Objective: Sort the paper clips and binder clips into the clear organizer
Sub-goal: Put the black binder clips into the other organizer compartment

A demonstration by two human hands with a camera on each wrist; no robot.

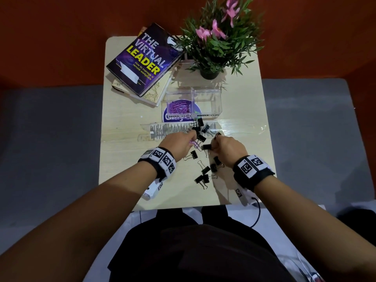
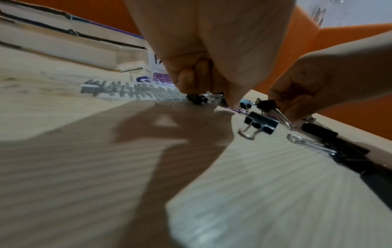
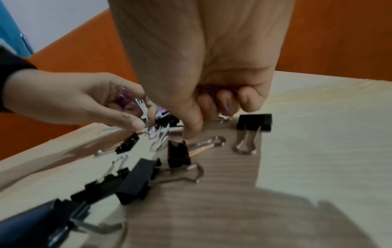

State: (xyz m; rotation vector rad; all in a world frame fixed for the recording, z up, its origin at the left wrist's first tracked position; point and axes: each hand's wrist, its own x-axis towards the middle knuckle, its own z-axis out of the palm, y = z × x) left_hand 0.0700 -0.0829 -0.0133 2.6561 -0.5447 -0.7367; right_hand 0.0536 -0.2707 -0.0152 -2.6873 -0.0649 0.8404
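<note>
The clear organizer [image 1: 215,92] stands mid-table, its left cell labelled PAPER CLIPS and holding purple paper clips [image 1: 179,106]; its right cell, labelled BINDER CLIPS, looks empty. Several black binder clips [image 1: 203,178] lie scattered in front of it. My left hand [image 1: 193,138] reaches down onto loose purple paper clips [image 1: 194,143] and pinches them [image 3: 152,134], with more purple showing in its palm. My right hand [image 1: 214,142] hovers close beside it, fingers curled round purple paper clips [image 3: 212,88], thumb tip low by a binder clip [image 3: 178,154]. Another binder clip [image 3: 254,121] lies just past its fingers.
A clear ruler [image 1: 175,128] lies between the organizer and the clips. Stacked books [image 1: 142,62] fill the back left corner, and a potted plant [image 1: 215,37] stands at the back right. A round blue sticker [image 1: 195,112] shows under the organizer. The table's front edge [image 1: 183,207] is near my body.
</note>
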